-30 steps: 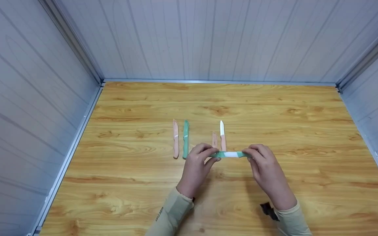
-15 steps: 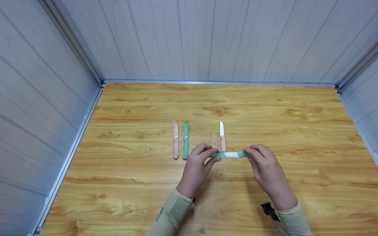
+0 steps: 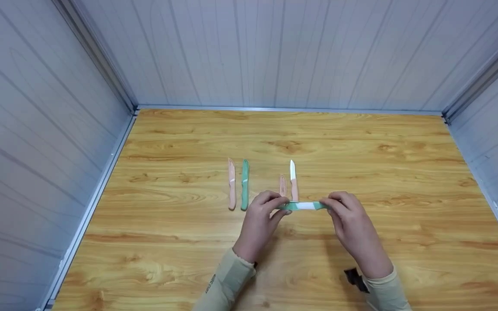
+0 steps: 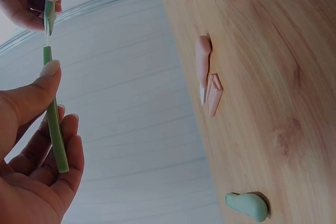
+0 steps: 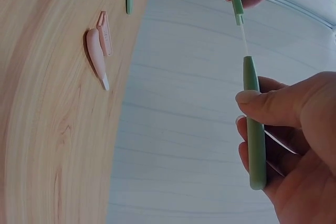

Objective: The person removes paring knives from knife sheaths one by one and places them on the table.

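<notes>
The left hand (image 3: 259, 218) is pinching opposite the right hand (image 3: 354, 222), which is also pinching; both forearms (image 3: 230, 276) are angling inward.

A wood-grain tabletop (image 3: 179, 147) bears a pink-handled paring knife (image 3: 293, 181), its white blade bare and its tip toward the far edge. Just left of that paring knife, roughly parallel to it, lies a slim pink blade sheath (image 3: 282, 185). Farther left of the paring knife rests a green sheathed knife (image 3: 245, 185), and farthest left of it a pink sheathed knife (image 3: 232, 185), both lined up much as it is.
</notes>
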The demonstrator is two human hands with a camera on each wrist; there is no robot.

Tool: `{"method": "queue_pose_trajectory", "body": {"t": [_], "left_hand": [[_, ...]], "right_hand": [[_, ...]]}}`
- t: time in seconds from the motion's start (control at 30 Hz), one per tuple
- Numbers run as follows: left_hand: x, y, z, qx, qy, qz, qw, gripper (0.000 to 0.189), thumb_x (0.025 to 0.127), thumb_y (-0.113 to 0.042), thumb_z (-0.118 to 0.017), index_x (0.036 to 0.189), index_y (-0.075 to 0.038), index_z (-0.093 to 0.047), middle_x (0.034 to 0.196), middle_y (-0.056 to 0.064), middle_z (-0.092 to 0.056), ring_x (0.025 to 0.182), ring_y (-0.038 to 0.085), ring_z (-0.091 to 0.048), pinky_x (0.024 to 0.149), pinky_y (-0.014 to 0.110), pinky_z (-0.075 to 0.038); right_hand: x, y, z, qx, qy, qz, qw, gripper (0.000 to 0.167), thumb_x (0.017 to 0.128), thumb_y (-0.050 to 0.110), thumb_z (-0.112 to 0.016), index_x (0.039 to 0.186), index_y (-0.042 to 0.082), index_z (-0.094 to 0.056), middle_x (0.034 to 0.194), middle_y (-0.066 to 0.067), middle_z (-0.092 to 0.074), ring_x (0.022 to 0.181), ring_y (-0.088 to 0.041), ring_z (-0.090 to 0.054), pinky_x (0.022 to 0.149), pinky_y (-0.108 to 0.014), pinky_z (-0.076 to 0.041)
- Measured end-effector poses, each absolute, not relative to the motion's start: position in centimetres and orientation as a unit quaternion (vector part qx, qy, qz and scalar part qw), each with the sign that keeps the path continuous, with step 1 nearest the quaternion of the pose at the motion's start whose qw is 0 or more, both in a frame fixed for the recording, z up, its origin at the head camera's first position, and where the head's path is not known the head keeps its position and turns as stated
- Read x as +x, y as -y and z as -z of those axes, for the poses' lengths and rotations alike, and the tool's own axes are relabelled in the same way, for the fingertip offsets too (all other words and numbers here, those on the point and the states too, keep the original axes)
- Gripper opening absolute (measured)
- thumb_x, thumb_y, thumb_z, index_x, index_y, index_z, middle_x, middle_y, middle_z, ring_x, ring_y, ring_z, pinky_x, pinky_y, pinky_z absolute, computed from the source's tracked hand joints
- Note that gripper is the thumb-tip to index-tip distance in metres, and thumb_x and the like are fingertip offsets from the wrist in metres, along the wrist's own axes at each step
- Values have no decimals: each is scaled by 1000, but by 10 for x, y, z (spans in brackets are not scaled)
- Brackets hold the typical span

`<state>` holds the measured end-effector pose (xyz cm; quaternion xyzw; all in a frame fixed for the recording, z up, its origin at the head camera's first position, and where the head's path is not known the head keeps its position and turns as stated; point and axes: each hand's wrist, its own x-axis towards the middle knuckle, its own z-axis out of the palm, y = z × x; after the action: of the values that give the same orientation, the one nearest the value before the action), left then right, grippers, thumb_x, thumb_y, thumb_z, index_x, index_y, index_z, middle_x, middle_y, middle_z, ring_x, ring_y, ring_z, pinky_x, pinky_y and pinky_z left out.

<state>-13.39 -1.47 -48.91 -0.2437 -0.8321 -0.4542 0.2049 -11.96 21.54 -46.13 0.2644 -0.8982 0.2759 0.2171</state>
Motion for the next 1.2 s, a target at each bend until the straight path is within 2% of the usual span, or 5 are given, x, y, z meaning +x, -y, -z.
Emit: {"method": "queue_pose_trajectory", "body": {"t": [0.4,0.67,1.2], "left_hand": [[-135,16,493,-250,819,471,211,18,82,-13,-73,99,-7,-72,100,0,-59,93,9,-59,82,16,-48],[-135,18,493,-245,824,467,208,18,82,-12,-74,100,-7,-72,100,0,-59,94,9,-59,82,17,-49],[-134,21,495,-222,837,462,192,20,81,-12,-75,100,-6,-73,98,0,-59,94,10,-58,81,17,-49]], "right_hand": [[-120,-218,462,261,896,-280,225,24,83,-10,-67,103,3,-70,103,-5,-58,93,-17,-53,75,-30,-49],[-119,-221,461,249,902,-291,201,22,86,-7,-65,105,2,-69,105,-5,-57,95,-20,-53,78,-32,-48],[-118,-222,462,244,909,-273,198,27,81,-9,-71,104,3,-70,103,-5,-57,93,-19,-53,73,-32,-51]]}}
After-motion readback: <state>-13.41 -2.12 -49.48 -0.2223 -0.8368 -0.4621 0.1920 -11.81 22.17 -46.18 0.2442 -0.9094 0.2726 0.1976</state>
